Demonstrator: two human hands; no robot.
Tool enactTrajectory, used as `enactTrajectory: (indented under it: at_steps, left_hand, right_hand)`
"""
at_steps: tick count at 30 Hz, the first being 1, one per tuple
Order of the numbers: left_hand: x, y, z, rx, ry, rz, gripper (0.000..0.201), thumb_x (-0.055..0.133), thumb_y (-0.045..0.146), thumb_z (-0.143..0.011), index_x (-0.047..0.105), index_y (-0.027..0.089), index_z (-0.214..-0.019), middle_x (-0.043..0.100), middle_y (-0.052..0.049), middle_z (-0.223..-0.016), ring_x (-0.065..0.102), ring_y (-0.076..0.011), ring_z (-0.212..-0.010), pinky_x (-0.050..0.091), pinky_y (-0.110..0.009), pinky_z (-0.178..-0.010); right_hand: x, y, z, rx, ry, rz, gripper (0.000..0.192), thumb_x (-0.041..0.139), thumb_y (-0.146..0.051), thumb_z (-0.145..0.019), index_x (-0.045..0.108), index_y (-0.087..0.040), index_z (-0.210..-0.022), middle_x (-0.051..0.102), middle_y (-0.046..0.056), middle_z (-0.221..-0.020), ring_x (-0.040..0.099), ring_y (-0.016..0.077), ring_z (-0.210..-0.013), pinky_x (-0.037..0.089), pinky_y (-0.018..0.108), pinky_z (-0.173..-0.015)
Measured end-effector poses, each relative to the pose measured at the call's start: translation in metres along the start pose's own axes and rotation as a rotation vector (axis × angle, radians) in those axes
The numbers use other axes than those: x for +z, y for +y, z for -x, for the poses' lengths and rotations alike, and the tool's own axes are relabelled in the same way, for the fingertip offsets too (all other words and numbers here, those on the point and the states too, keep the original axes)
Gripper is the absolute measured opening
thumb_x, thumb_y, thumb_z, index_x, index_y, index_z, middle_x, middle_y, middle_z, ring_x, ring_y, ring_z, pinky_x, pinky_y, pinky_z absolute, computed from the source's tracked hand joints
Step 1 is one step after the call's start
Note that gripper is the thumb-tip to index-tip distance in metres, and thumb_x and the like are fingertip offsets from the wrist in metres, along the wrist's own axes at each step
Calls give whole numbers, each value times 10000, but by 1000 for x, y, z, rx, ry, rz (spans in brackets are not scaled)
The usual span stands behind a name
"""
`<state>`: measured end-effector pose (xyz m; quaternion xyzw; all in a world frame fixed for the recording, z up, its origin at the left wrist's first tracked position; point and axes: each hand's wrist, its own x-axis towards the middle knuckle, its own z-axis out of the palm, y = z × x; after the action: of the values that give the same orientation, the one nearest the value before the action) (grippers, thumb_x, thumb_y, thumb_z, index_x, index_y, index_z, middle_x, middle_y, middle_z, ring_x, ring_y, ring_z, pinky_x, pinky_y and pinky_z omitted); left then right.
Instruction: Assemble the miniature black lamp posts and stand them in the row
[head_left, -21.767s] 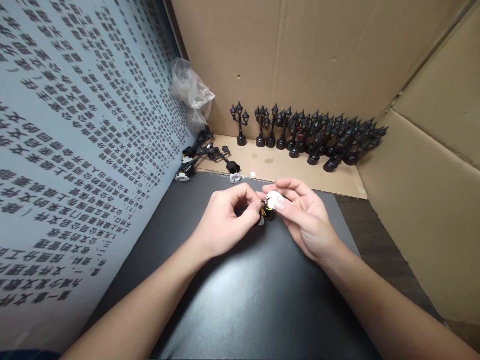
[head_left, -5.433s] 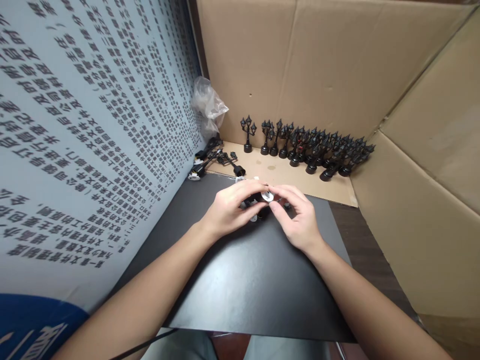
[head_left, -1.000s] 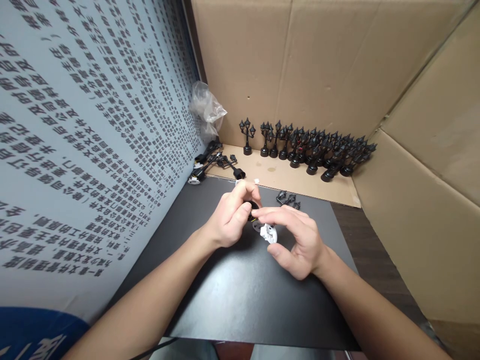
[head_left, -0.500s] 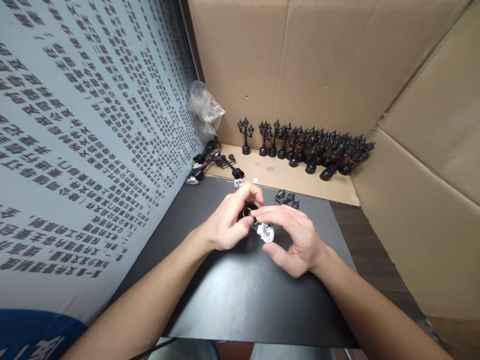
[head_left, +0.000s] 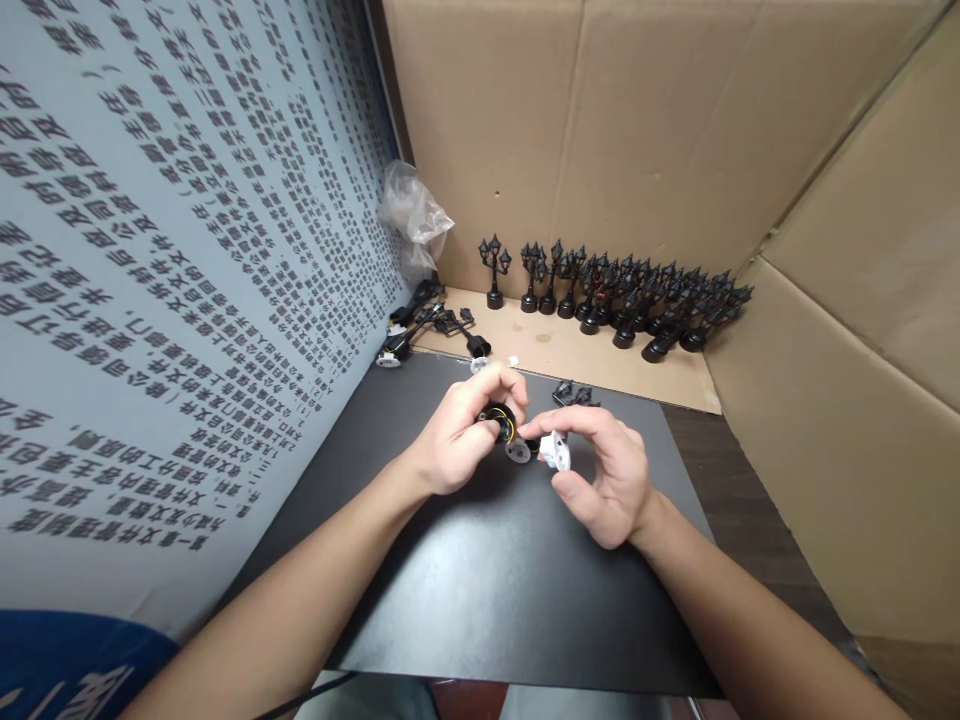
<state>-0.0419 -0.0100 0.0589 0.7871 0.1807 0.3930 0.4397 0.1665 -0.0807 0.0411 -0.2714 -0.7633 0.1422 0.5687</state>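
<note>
left hand (head_left: 457, 440) has its grip round a black lamp base (head_left: 498, 422); right hand (head_left: 600, 480) pinches a white cap (head_left: 556, 452) just beside it, over the tabletop (head_left: 480, 590)

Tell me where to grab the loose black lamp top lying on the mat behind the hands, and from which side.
Probably best to take the black lamp top from above, pinching across its middle. It lies flat on the black mat with nothing touching it, and the right hand is the nearer one, though it already holds a white cap. The top's prongs are too small to judge.
</note>
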Motion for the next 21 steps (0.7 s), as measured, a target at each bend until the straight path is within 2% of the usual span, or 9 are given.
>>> enactTrajectory:
  at_steps: [6, 12, 17, 21]
  left_hand:
    - [-1, -5, 0, -16, 67, 103, 331, 523, 482, -954, 578, 175, -1064, 653, -45, -862, 587, -184, -745, 444, -316, -704]
    - [1, -1, -1, -37, 94, 115, 232, 573, 376, -929, 585, 174, -1043, 663, -36, -830, 584, -186, -733, 435, -311, -690]
    - [1, 0, -1, -44, 122, 150, 212, 576, 356, -928, 585, 177, -1041, 656, -32, -825, 574, -182, -722, 435, -313, -692]
    - [1, 0, 0, -35, 111, 170, 250, 566, 411, -982, 573, 180, -1078, 644, -33, -847, 568, -172, -717, 438, -313, -707]
  right_hand:
    - [3, -2, 0, -9, -25, -39, 396, 647, -371, -953, 624, -206, -1313, 801, 125, -1186, 789, 277, -1024, 669, 431, -856]
    - [4, -5, -3, -53, -10, -53, 386, 639, -356, -960, 604, -197, -1310, 785, 158, -1242, 781, 297, -1130, 665, 468, -925]
    - [3, -4, -3, -93, -56, -18, 407, 640, -358, -964, 592, -201, -1336, 766, 170, -1310, 777, 306, -1151, 656, 454, -858]
    - [3, 1, -2, -188, -90, 64, 452, 661, -366, -952, 579, -203, -1366, 745, 182, -1354, 793, 308, -1072, 616, 437, -754]
